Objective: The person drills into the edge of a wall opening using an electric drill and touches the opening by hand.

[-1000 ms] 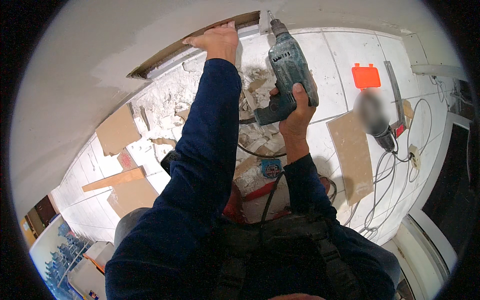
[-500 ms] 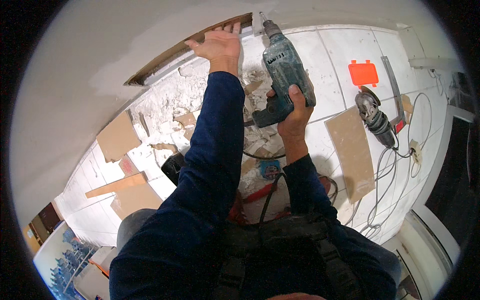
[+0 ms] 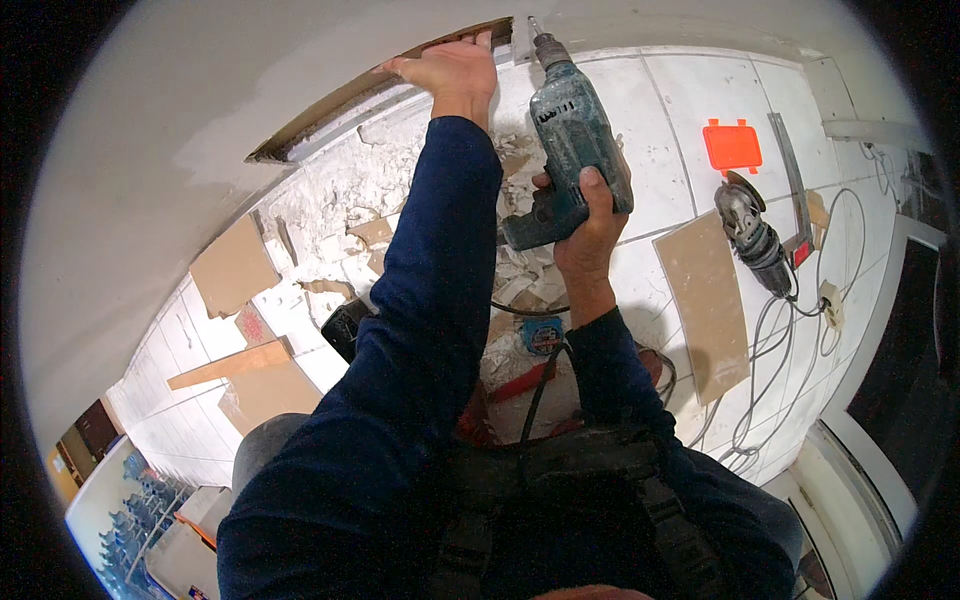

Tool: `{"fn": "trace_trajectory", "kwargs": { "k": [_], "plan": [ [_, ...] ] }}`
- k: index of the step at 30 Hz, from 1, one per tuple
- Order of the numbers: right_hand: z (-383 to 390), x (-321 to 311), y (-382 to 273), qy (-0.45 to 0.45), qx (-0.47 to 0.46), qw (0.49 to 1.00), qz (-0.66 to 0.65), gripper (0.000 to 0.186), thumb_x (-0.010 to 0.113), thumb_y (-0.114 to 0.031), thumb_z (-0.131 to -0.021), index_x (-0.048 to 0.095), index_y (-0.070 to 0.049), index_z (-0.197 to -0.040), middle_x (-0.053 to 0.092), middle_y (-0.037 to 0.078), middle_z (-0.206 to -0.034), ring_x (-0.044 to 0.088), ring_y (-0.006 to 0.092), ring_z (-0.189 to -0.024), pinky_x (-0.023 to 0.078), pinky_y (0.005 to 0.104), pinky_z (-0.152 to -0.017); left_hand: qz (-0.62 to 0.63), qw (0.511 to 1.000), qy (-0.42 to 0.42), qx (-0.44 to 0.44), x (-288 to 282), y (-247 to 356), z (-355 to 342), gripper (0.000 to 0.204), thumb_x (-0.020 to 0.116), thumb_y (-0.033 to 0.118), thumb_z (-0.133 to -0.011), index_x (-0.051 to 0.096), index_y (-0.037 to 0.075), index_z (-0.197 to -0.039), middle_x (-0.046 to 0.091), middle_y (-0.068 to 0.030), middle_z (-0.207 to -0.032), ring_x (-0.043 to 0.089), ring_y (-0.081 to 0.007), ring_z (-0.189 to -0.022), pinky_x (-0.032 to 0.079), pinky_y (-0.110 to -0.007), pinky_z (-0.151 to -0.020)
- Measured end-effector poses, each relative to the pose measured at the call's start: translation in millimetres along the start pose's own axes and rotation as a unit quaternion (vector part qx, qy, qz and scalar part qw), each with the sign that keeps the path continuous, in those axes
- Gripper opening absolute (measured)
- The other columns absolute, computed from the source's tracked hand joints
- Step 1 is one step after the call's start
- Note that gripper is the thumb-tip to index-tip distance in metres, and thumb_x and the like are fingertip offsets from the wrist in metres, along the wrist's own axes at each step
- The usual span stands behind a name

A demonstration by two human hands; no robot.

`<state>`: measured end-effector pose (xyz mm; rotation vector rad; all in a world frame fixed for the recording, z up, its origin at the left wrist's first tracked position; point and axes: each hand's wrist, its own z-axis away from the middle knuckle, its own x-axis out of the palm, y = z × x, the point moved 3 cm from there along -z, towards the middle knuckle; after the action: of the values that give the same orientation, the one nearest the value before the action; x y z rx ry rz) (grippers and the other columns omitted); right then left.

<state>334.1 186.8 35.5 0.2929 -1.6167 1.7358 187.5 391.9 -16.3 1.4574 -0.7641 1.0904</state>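
Note:
My right hand (image 3: 592, 235) is wrapped round the handle of a dusty green power drill (image 3: 578, 125), its thumb lying along the body. The drill's bit (image 3: 534, 26) points at the wall (image 3: 220, 100), just right of a long narrow opening (image 3: 335, 122); whether the tip touches cannot be told. My left hand (image 3: 458, 75) is palm up with fingers stretched out at the right end of this opening. Its fingertips are partly hidden behind the edge, and nothing shows in the palm. A dark cord runs from the drill toward my body.
Broken plaster rubble (image 3: 345, 195) lies along the wall's foot. To the right are an angle grinder (image 3: 752, 240) with looped cables, an orange plastic piece (image 3: 733, 147), a metal square (image 3: 790, 170) and a flat brown board (image 3: 702, 310). More board pieces (image 3: 235, 265) lie left.
My left hand has shifted slightly right and up, its fingers further behind the opening's edge. The drill has moved slightly right in the picture, still in my right hand.

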Motion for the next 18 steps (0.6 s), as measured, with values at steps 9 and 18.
{"fn": "trace_trajectory", "kwargs": {
  "k": [9, 18],
  "plan": [
    [-1, -1, 5, 0.054, -0.063, 0.993, 0.083, 0.053, 0.062, -0.02, -0.083, 0.046, 0.003, -0.128, 0.061, 0.016, -0.102, 0.066, 0.023, -0.072, 0.059, 0.0315, -0.06, 0.042, 0.995, 0.081, -0.027, -2, -8, -3, 0.113, 0.014, 0.09, -0.077, 0.005, 0.01, -0.156, 0.007, -0.0154, -0.162, 0.003, -0.034, -0.149, 0.0, -0.053, -0.12],
    [0, -2, 5, 0.053, -0.041, 0.996, 0.055, 0.054, 0.064, -0.019, -0.083, 0.046, 0.002, -0.13, 0.061, 0.016, -0.102, 0.066, 0.0236, -0.073, 0.059, 0.0323, -0.059, 0.027, 0.999, 0.009, -0.022, -4, -8, -5, 0.108, 0.017, 0.088, -0.08, 0.001, 0.013, -0.156, 0.003, -0.0134, -0.162, 0.0, -0.0331, -0.149, -0.002, -0.057, -0.119]
  ]
}}
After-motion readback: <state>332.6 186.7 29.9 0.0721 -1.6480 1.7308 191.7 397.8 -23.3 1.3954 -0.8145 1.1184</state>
